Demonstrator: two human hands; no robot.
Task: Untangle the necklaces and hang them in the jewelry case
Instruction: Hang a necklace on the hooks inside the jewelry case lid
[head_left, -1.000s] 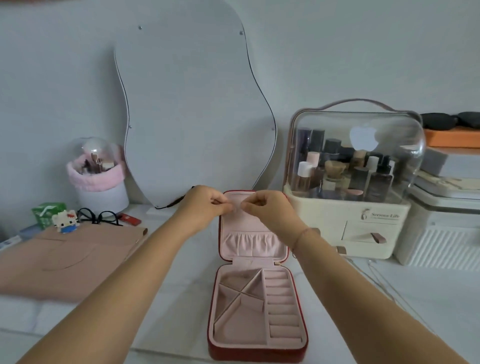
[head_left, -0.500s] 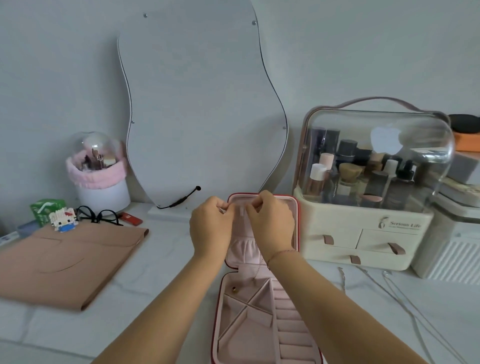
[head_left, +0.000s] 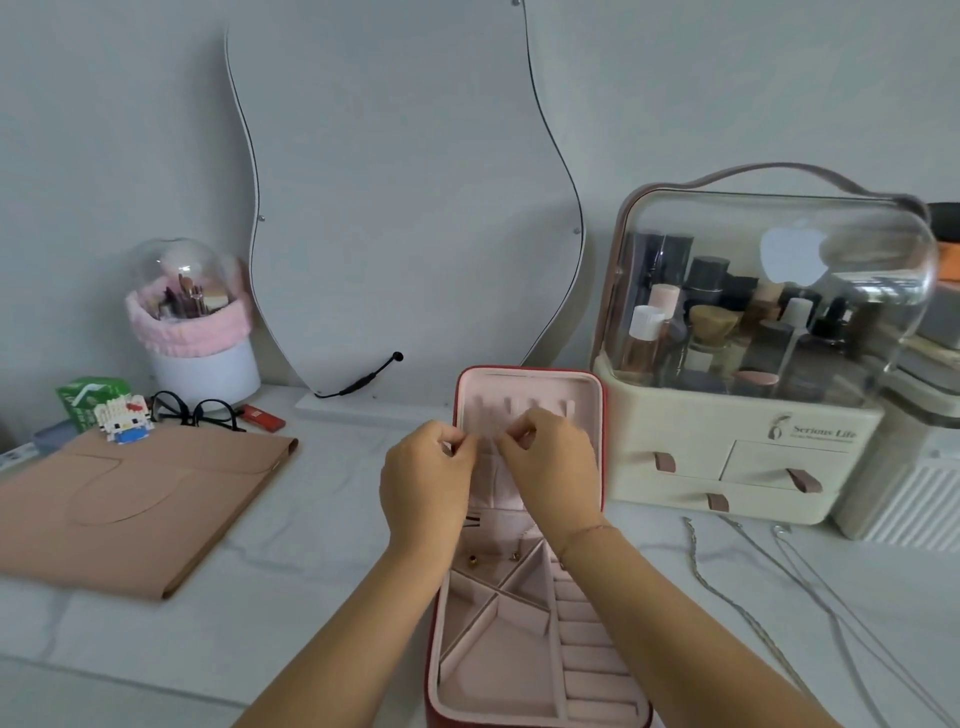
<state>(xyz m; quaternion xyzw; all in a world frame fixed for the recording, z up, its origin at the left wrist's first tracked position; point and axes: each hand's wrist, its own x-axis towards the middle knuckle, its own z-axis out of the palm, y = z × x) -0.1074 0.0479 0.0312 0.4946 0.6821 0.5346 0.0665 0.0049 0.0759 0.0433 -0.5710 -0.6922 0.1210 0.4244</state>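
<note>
Our left hand (head_left: 426, 483) and right hand (head_left: 550, 467) are each pinched fingertip to thumb and almost touch. They are in front of the upright lid of the red jewelry case with pink lining (head_left: 584, 415), just under its row of pink hooks (head_left: 509, 405). We judge they hold a fine gold necklace (head_left: 514, 556); only its tail shows, trailing into the tray's back compartment. The strand could slip out of a pinch and tangle in the tray, or miss its hook. Pressing on the lid could tip the case. The silver chains (head_left: 695, 556) lie apart, toward the right side of the white marble counter (head_left: 311, 597).
</note>
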